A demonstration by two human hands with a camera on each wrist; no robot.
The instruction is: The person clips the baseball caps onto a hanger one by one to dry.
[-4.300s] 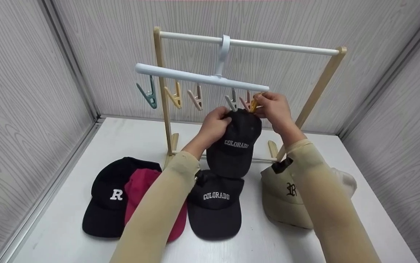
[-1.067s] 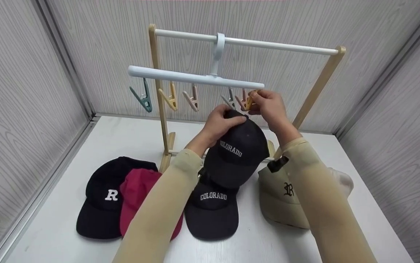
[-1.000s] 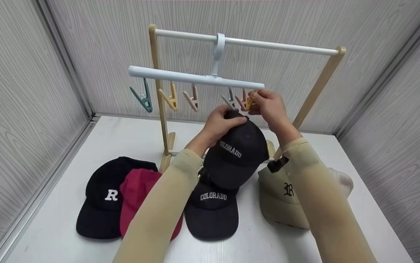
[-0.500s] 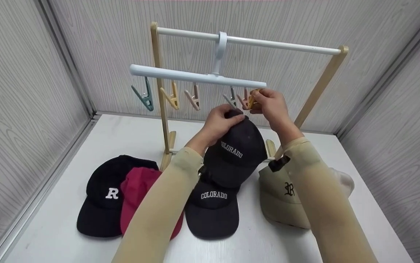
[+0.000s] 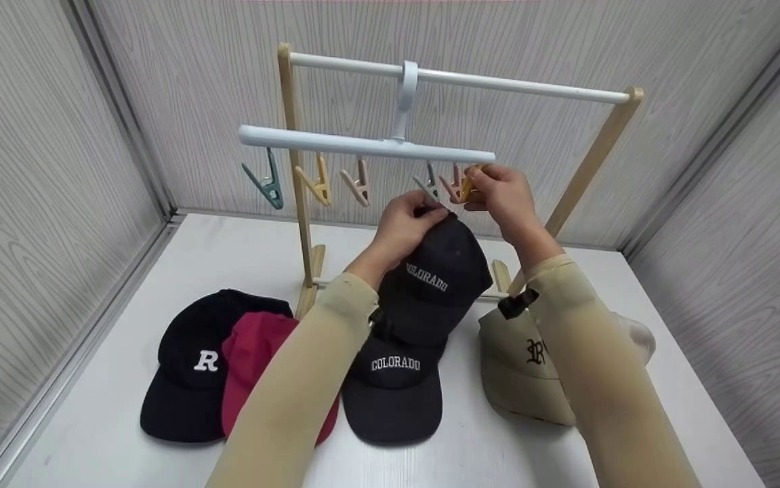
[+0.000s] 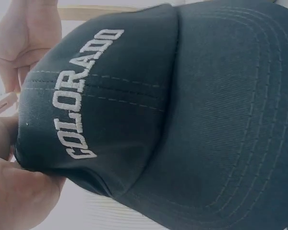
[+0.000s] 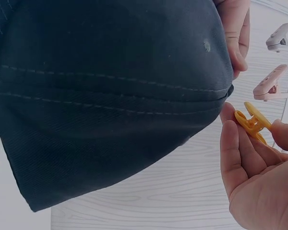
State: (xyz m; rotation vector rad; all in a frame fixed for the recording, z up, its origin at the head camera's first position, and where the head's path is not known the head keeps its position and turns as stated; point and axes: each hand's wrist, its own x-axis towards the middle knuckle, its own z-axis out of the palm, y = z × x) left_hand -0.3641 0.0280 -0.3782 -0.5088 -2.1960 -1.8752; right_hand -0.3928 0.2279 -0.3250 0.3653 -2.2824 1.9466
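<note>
My left hand (image 5: 403, 224) pinches the crown top of a black cap (image 5: 447, 301) lettered COLORADO, which hangs tilted with its brim down. In the left wrist view the brim and white lettering fill most of the frame. My right hand (image 5: 506, 196) pinches a yellow-orange clip (image 7: 259, 114) between thumb and fingers at the right end of a pale blue hanger (image 5: 335, 144). The cap's top button lies close beside the clip in the right wrist view. A pink clip (image 5: 455, 186) and a grey-green clip (image 5: 428, 184) hang just left of it.
The hanger hooks over the white rod (image 5: 511, 83) of a wooden rack. Teal (image 5: 268, 186), yellow (image 5: 316, 183) and pale pink (image 5: 358, 186) clips hang left. Below lie a black R cap (image 5: 186, 407), a red cap (image 5: 254, 352), another COLORADO cap (image 5: 393, 407) and a beige cap (image 5: 522, 386).
Earlier the cap hung straighter with its top at the pink and orange clips; now it sits lower and tilted. Lately my left thumb has slid up-left towards the crown top. The right hand keeps its pinch.
</note>
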